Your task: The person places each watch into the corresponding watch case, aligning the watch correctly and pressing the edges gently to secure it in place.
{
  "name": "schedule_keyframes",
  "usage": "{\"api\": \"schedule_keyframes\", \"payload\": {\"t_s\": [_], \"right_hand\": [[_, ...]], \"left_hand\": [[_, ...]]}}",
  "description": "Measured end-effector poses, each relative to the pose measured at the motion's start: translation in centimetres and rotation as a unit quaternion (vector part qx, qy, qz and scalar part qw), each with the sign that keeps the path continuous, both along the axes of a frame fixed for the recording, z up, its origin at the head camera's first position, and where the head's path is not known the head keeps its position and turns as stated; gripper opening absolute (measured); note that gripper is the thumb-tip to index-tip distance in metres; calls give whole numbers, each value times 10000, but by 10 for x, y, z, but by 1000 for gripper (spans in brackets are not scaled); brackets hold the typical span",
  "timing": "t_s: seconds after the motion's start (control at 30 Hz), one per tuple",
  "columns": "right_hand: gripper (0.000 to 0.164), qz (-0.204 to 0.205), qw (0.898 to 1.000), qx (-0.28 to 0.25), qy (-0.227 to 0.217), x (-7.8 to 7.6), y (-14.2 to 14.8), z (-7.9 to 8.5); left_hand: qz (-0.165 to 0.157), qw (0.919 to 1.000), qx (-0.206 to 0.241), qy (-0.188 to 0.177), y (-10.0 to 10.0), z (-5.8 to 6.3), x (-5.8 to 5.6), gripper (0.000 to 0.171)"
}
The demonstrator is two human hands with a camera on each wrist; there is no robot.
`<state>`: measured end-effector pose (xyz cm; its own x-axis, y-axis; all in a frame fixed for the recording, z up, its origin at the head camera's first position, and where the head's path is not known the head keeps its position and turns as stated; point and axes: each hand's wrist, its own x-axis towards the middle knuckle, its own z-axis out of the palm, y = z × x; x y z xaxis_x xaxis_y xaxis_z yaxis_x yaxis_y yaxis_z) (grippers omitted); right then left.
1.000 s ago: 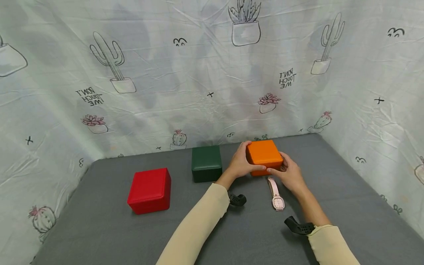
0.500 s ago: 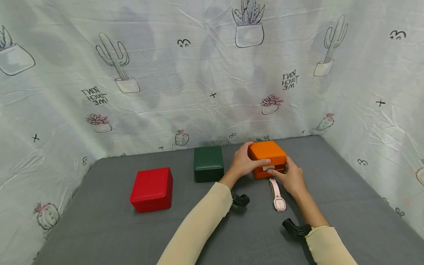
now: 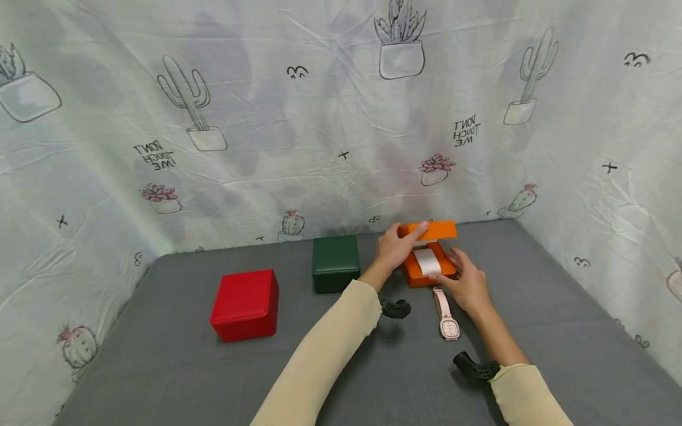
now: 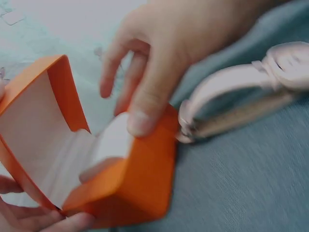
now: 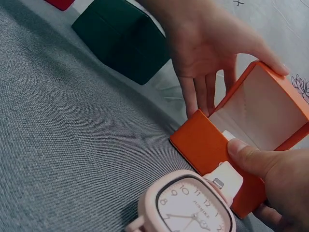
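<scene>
An orange watch box [image 3: 421,283] stands toward the back right with its lid [image 3: 443,229] raised, showing a white cushion [image 3: 427,262] inside. My left hand [image 3: 393,248] grips it from the left: the thumb is on the lid's edge and the fingers lie along the side, as the right wrist view shows. From the right, my right hand [image 3: 469,285] holds the base, thumb [image 5: 251,157] on the front rim; its other fingers are partly hidden. Just in front of the box lies a pink wristwatch [image 3: 449,327], dial up, untouched by either hand.
A dark green box [image 3: 335,264] with its lid down stands left of the orange one. Farther left is a closed red box [image 3: 246,305]. Behind the grey tabletop [image 3: 176,367] hangs a white cloth [image 3: 256,118] printed with cacti.
The orange box's lid has swung up and back from closed, with my left thumb rising along with it. My right hand has stayed at the base. The watch has not moved.
</scene>
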<state>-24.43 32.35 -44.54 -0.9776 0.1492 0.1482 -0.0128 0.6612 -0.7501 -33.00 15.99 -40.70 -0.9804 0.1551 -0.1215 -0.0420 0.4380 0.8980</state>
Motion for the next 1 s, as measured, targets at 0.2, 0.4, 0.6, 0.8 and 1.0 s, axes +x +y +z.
{"api": "schedule_keyframes", "payload": {"t_s": [0.2,0.4,0.6,0.8,1.0], "right_hand": [[86,34,9999,-105,-14,0,-4,-2],[86,40,9999,-141,40,0,-4,-5],[85,5,9997,-172,151,1,-4,-8],[83,-73,9997,-109,185,2,-2,-8],[81,-101,9997,-72,233,2,-1,-7]], "left_hand": [[417,9955,480,-704,1,7,-7,98],[610,9901,679,-1065,0,11,-10,106],[549,9878,956,-1096,-1,7,-9,102],[215,9837,1477,-1003,-4,3,-6,80],[-154,9787,1842,-893,-8,-1,-5,68]]}}
